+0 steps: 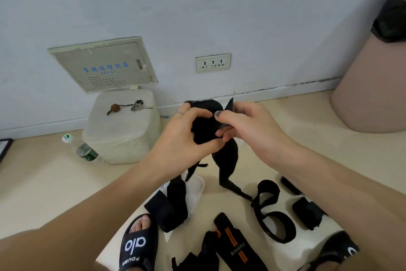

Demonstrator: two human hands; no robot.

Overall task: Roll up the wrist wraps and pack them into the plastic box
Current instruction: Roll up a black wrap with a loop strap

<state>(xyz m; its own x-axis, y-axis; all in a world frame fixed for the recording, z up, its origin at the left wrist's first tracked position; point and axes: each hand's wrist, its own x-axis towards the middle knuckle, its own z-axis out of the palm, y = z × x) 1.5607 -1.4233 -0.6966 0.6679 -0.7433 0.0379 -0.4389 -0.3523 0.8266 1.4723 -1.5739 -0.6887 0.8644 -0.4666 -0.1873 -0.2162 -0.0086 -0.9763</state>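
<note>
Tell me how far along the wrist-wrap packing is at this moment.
Early on. Done: a rolled wrap lies on the floor at right, outside the plastic box. In hand: both hands, left hand and right hand, grip a black wrap being rolled, its tail hanging down. Left: an orange-striped wrap and several black straps lie unrolled on the floor.

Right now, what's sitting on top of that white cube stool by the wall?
A bunch of keys on a cord with a brown bead lies on the white stool. Nothing covers its top.
</note>
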